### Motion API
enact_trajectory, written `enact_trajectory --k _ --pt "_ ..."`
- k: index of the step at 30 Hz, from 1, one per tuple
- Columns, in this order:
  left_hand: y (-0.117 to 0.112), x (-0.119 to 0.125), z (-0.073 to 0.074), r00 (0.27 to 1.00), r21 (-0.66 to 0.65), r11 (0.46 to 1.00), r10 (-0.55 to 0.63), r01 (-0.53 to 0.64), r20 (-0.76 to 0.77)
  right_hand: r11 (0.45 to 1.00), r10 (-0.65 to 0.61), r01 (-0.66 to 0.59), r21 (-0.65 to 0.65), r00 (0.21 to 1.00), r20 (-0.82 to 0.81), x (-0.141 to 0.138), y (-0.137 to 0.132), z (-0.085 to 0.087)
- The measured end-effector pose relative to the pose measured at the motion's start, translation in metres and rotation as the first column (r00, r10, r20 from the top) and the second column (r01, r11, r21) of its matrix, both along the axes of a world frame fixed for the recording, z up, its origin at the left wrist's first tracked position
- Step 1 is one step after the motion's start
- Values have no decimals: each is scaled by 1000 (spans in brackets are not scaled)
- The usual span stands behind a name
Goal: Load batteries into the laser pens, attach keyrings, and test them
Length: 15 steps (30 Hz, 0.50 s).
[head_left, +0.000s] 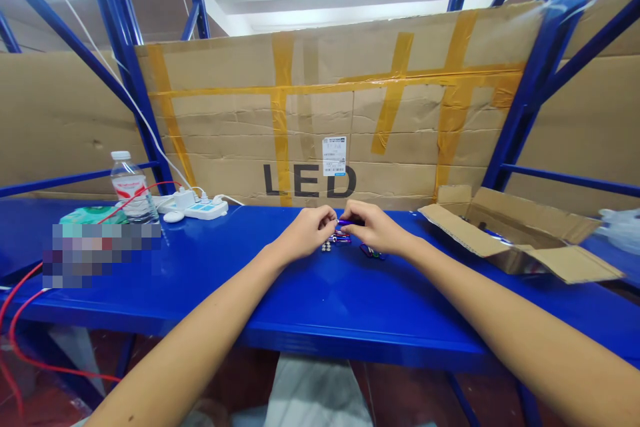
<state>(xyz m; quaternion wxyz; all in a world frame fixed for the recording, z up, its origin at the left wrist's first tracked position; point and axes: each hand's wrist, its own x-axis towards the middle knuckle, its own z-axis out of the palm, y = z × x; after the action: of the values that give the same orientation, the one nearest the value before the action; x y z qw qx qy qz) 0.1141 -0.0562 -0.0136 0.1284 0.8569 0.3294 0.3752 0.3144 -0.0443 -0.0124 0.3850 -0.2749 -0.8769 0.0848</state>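
Both my hands meet over the middle of the blue metal shelf (310, 293). My left hand (306, 230) is closed in a pinch on one end of a small purple item (344, 222). My right hand (376, 227) is curled closed on its other end. What the purple item is I cannot make out. Just below the fingers lie a few small silver parts (327, 245) and a little pile of coloured pieces (373, 252) beside my right wrist.
A taped cardboard sheet marked LED (310, 180) stands behind the shelf. An open cardboard box (520, 233) lies at right. At left are a water bottle (131, 188), a white power strip (203, 208) with cables, and red wires (20, 280).
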Motion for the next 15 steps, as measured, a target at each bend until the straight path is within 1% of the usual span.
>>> enact_trajectory --k 3,6,12,15 --pt "0 0 0 1000 6 1000 3 -3 2 1000 -16 16 1 1000 3 -1 -1 0" --pt "1 0 0 1000 7 1000 0 0 3 999 -14 14 29 1000 9 -1 -1 0" --pt "0 1 0 1000 64 998 8 -7 -18 998 -5 -4 67 992 124 0 -1 0" --pt "0 0 1 1000 66 998 17 -16 -7 996 -11 0 88 993 120 -2 -4 -2"
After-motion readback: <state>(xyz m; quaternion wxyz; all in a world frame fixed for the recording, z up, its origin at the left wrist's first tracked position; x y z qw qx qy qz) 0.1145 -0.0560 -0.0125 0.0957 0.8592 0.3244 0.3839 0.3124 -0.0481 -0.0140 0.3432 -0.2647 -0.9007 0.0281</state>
